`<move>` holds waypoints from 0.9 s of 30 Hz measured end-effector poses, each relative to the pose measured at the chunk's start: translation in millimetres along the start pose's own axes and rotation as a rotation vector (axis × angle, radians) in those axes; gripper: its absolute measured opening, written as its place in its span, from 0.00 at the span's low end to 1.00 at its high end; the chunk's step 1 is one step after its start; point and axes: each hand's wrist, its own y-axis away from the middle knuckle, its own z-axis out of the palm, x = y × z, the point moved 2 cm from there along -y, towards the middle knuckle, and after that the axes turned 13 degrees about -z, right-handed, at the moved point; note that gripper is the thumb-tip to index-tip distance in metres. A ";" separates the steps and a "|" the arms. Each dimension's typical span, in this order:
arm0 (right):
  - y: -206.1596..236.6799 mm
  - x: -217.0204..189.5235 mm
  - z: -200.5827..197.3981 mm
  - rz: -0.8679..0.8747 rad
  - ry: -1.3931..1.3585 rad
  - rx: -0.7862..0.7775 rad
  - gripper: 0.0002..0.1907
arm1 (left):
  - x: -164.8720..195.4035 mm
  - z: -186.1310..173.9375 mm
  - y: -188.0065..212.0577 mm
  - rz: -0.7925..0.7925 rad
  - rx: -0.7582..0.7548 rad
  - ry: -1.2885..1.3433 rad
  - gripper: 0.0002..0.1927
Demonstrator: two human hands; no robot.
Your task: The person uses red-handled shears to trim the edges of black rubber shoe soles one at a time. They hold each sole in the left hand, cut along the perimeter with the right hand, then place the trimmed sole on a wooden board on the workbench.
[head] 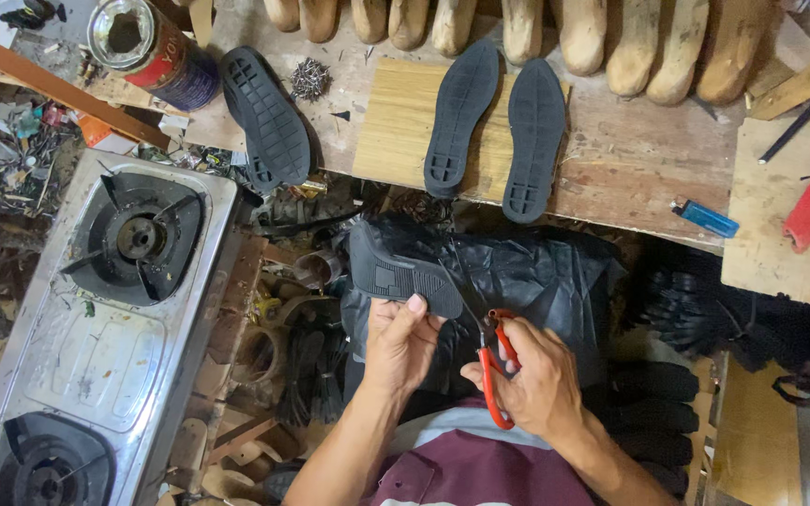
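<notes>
Near the lower centre of the frame, the left hand [400,339] pinched the near end of a black rubber shoe sole [396,270], thumb on top and fingers curled beneath, holding it over a black plastic sheet [546,272] spread across the lap. Just right of it, the right hand [538,382] was closed around the red handles of a pair of scissors [494,361], whose blades pointed up towards the sole's edge; whether they touched the rubber could not be told. Across the upper middle, two more black soles [499,126] lay side by side on a pale wooden board [396,131], with another sole [264,117] to their left beside a tin can [147,47]. A two-burner gas stove [96,328] filled the left side, and a blue lighter [705,217] lay on the workbench [630,159] at right.
</notes>
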 end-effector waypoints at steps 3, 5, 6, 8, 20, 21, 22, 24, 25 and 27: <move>3.0 -0.3 -1.3 -0.027 0.003 0.034 0.30 | 2.8 -6.5 0.7 0.026 -0.038 -0.025 0.22; 4.7 -0.4 -3.9 -0.096 -0.031 0.042 0.28 | 5.4 -13.2 0.2 0.035 -0.034 -0.053 0.23; 5.7 -0.1 -6.5 -0.130 -0.048 0.046 0.26 | 7.1 -16.9 -0.1 0.038 -0.033 -0.068 0.23; 8.6 1.6 -13.1 -0.131 -0.019 -0.001 0.24 | 12.7 -23.9 -3.1 0.020 -0.057 -0.129 0.24; 22.0 13.6 -46.7 -0.073 -0.129 -0.213 0.22 | 45.6 -53.2 -12.9 -0.188 -0.152 -0.327 0.26; 22.8 13.6 -47.0 -0.067 -0.137 -0.208 0.21 | 46.9 -55.5 -13.5 -0.235 -0.158 -0.260 0.26; 23.1 13.2 -46.7 -0.070 -0.129 -0.195 0.22 | 47.0 -57.1 -14.0 -0.214 -0.125 -0.305 0.24; 22.4 11.7 -44.3 -0.074 -0.112 -0.169 0.23 | 45.3 -58.7 -15.5 -0.174 -0.056 -0.395 0.21; 22.3 11.3 -42.8 -0.041 -0.078 -0.184 0.23 | 43.6 -58.2 -15.8 -0.135 -0.037 -0.415 0.20; 19.9 10.6 -38.6 0.019 -0.011 -0.210 0.25 | 42.1 -56.1 -17.0 -0.051 -0.001 -0.459 0.20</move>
